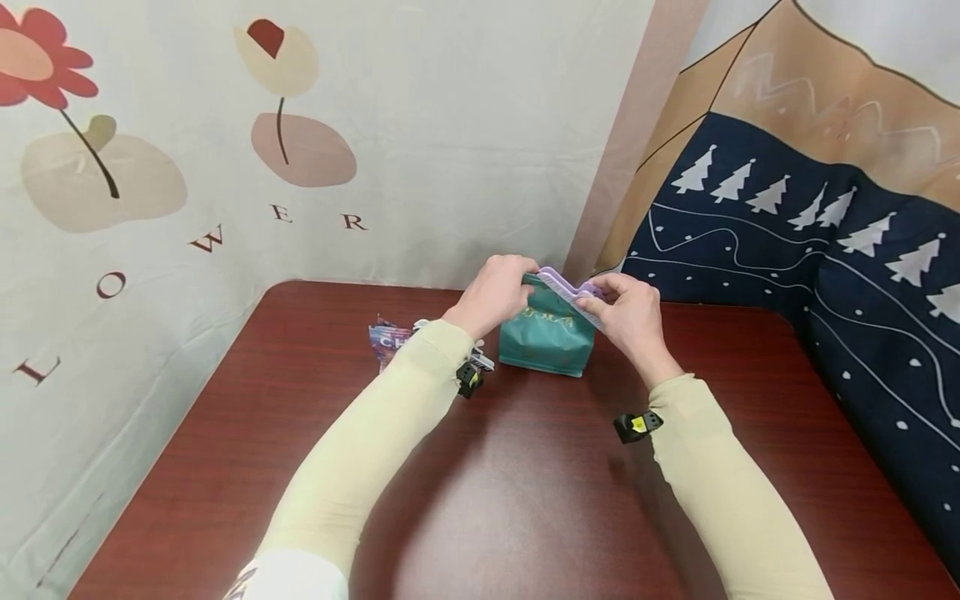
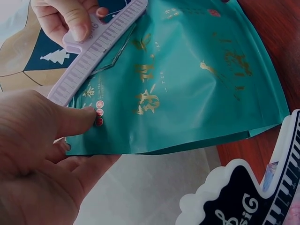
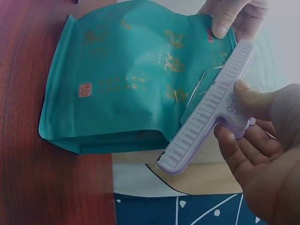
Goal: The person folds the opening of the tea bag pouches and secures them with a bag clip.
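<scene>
A teal pouch [image 1: 546,343] with gold lettering stands upright on the table. My left hand [image 1: 491,292] pinches its top edge at one corner between thumb and fingers, as the left wrist view shows with the pouch [image 2: 178,93] close up. My right hand [image 1: 630,317] holds a lavender bag clip [image 3: 201,117] by its handle; the clip has a piano-key pattern along its bar. That bar lies slantwise across the pouch's top edge at the right end. Whether the clip's jaws have closed on the pouch I cannot tell.
Left of the pouch, partly behind my left forearm, lies a blue-purple printed packet [image 1: 386,337]. A black-and-white piano-key clip [image 2: 234,197] is near it. The brown table [image 1: 525,492] meets a flower-printed curtain [image 1: 450,150] behind and a navy tree-patterned cloth [image 1: 750,242] at right.
</scene>
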`<state>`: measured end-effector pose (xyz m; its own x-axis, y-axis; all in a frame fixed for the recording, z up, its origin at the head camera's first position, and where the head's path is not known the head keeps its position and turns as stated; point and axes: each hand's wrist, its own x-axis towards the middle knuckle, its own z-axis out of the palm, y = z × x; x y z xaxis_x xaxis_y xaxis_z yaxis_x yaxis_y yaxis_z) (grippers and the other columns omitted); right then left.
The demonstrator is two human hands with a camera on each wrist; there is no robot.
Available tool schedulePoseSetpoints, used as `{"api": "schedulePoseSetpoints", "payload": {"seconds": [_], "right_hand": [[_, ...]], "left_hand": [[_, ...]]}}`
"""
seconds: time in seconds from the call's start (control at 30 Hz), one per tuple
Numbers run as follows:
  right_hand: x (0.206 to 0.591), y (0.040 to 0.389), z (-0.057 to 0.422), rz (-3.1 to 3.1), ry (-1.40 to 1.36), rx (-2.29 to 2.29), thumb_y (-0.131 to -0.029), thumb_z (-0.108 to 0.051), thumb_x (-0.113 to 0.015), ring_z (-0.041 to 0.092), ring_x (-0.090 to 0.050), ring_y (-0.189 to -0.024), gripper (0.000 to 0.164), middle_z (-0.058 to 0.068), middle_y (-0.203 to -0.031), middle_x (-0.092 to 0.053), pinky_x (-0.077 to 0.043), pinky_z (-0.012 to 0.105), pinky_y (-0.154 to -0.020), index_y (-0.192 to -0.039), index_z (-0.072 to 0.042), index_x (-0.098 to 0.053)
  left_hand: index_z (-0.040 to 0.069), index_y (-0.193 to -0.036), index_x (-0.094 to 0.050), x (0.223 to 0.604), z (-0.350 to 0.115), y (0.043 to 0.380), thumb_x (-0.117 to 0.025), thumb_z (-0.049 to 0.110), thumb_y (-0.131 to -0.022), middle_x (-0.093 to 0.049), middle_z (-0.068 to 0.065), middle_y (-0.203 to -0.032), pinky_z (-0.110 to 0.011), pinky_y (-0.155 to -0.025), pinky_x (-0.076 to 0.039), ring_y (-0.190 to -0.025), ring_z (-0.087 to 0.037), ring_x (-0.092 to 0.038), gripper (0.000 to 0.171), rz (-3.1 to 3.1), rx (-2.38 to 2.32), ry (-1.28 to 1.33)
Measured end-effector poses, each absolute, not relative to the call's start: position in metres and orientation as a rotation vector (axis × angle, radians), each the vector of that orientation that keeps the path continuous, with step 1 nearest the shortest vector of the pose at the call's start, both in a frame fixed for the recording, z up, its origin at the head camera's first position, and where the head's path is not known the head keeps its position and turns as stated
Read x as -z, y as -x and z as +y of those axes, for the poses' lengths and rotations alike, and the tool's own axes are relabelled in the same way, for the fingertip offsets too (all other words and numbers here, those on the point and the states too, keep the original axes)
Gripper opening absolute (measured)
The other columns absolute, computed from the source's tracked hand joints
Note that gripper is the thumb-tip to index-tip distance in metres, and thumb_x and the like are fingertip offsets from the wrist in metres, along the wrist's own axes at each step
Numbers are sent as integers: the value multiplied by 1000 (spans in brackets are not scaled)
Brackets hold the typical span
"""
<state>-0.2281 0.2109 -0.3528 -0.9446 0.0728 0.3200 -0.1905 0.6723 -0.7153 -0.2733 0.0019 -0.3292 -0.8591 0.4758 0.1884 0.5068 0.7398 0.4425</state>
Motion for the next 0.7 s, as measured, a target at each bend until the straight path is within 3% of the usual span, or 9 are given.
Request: {"api": "schedulePoseSetpoints", "payload": {"seconds": [0.43, 0.7], "right_hand": [[350, 227, 215, -2593, -172, -1144, -91, -13, -80, 34, -71, -92, 27, 21, -105, -75, -60, 49, -85, -114, 0, -76], [348, 222, 219, -2653, -222, -1155, -93, -14, -78, 31, -70, -93, 28, 19, -110, -73, -60, 49, -86, -118, -3, -75]], "left_hand": [[5, -133, -66, 325, -1, 267, -67, 13, -99, -66, -11, -118, -39, -97, -52, -109, -25, -61, 35, -2900, 732, 836], [6, -140, -62, 322, -8, 259, -66, 17, -100, -62, -12, -132, -41, -106, -49, -122, -27, -60, 41, -2917, 720, 847]]}}
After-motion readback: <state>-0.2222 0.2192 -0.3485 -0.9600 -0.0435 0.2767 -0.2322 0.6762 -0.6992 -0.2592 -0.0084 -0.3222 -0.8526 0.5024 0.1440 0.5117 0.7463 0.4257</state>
